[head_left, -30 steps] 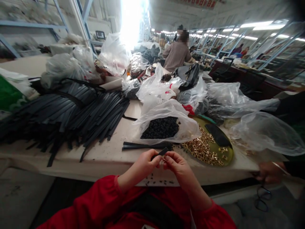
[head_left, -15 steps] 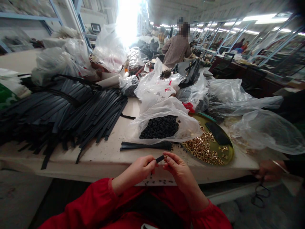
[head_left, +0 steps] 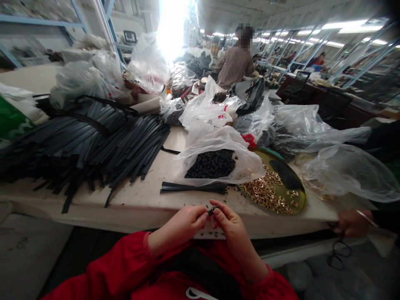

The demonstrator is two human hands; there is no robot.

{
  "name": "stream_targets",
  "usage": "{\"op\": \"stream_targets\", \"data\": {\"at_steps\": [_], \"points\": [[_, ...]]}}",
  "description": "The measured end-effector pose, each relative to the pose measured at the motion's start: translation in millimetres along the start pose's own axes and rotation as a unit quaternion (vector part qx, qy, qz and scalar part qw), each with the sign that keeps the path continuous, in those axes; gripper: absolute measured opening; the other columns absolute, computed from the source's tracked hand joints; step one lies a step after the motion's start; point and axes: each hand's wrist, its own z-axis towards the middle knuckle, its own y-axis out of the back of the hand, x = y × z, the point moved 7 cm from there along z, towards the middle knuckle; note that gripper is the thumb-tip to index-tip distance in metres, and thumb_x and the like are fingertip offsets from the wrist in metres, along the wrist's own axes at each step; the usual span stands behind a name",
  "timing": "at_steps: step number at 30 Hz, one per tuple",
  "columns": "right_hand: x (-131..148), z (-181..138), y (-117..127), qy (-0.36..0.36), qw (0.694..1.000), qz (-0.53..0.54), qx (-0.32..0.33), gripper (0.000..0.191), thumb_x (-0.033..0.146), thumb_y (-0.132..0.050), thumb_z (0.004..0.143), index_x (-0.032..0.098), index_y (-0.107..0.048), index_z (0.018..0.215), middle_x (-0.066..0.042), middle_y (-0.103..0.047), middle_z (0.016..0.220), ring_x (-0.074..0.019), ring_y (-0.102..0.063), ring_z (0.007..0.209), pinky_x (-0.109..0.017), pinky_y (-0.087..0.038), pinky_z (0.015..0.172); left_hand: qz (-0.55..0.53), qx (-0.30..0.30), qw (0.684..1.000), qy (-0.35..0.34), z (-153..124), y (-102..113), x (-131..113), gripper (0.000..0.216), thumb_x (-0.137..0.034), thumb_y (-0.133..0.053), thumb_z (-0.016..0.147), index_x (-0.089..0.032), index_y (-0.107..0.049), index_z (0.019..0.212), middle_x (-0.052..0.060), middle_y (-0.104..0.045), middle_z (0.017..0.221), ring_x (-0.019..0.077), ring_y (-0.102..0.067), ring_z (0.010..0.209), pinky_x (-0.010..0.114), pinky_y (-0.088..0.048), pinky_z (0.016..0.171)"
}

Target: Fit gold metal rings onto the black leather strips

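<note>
Just over the table's front edge, my left hand [head_left: 184, 223] pinches a short black strap [head_left: 210, 212] between thumb and fingers. My right hand [head_left: 231, 223] meets it fingertip to fingertip, closed on a small metal buckle at the strap's end; the fingers mostly hide the buckle. Behind the hands lies a bundle of black straps [head_left: 193, 188]. An open plastic bag [head_left: 246, 164] holds many small black pieces [head_left: 211, 163]. To the right, a round yellow-green tray [head_left: 300, 204] carries a heap of gold buckles [head_left: 270, 191] and a dark flat slab [head_left: 286, 175].
A large pile of long black strips [head_left: 125, 146] covers the table's left side. Clear plastic bags [head_left: 309, 125] crowd the back and right. At the right edge, another person's hand [head_left: 353, 223] holds black-handled scissors [head_left: 339, 254]. A person [head_left: 236, 62] is farther back.
My hands have come closer together, and less of the black strap shows between them. The buckle, visible at my right fingertips before, is now mostly covered. The view has shifted slightly.
</note>
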Motion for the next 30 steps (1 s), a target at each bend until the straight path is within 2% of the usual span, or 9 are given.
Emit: {"op": "stream_targets", "data": {"at_steps": [5,8,12,16,19,23,30], "points": [[0,-4,0,0.022,0.999,0.032,-0.021,0.026,0.040,-0.066,0.068,0.020,-0.057,0.083,0.005,-0.052,0.059,-0.0084,-0.046,0.049,-0.022,-0.037,0.047,-0.034,0.008,0.999,0.020,-2,-5,4,0.029,-0.027,-0.033,0.083,-0.016,-0.056,0.071,0.001,-0.059,0.067,0.0123,-0.049,0.061,0.021,-0.035,0.056],[-2,-3,8,0.020,0.996,0.075,-0.044,0.023,0.038,-0.063,0.071,0.021,-0.055,0.084,0.007,-0.049,0.053,-0.0075,-0.044,0.047,-0.020,-0.036,0.048,-0.061,0.009,0.997,0.056,-5,-6,10,0.023,-0.026,-0.037,0.080,-0.016,-0.054,0.067,-0.001,-0.056,0.062,0.0108,-0.047,0.057,0.019,-0.034,0.052],[-5,-5,2,0.011,0.997,0.066,-0.028,0.023,0.038,-0.064,0.071,0.020,-0.054,0.081,0.006,-0.051,0.057,-0.0073,-0.045,0.048,-0.021,-0.036,0.048,-0.165,0.008,0.983,0.083,-5,-7,10,0.016,-0.023,-0.040,0.077,-0.016,-0.051,0.069,-0.003,-0.054,0.060,0.0072,-0.042,0.049,0.017,-0.033,0.048],[-8,-12,-7,0.025,0.998,0.038,-0.032,0.022,0.038,-0.063,0.071,0.019,-0.054,0.076,0.005,-0.053,0.060,-0.0085,-0.047,0.051,-0.021,-0.038,0.050,-0.244,0.030,0.964,0.099,-4,-14,12,0.020,-0.034,-0.044,0.079,-0.015,-0.048,0.072,-0.002,-0.056,0.063,0.0053,-0.041,0.044,0.017,-0.031,0.042],[-11,-14,-11,0.024,0.999,0.042,-0.010,0.022,0.040,-0.059,0.074,0.019,-0.055,0.076,0.004,-0.054,0.059,-0.0092,-0.048,0.052,-0.021,-0.038,0.051,-0.282,0.042,0.951,0.119,-4,-18,18,0.028,-0.044,-0.046,0.077,-0.016,-0.044,0.075,-0.002,-0.057,0.064,0.0050,-0.042,0.041,0.017,-0.031,0.039],[-16,-14,-9,-0.003,0.998,0.063,0.003,0.028,0.045,-0.049,0.080,0.019,-0.055,0.075,0.003,-0.056,0.059,-0.0095,-0.050,0.051,-0.021,-0.040,0.050,-0.276,0.044,0.953,0.115,-6,-17,21,0.028,-0.043,-0.046,0.078,-0.016,-0.044,0.072,-0.004,-0.054,0.059,0.0040,-0.038,0.041,0.016,-0.028,0.038],[-15,-17,-10,0.000,0.999,0.044,-0.005,0.026,0.045,-0.051,0.080,0.019,-0.053,0.074,0.004,-0.053,0.057,-0.0088,-0.048,0.050,-0.020,-0.039,0.049,-0.262,0.054,0.958,0.103,-11,-16,25,0.027,-0.040,-0.044,0.080,-0.015,-0.046,0.071,-0.004,-0.053,0.057,0.0046,-0.039,0.041,0.017,-0.030,0.040]]}}
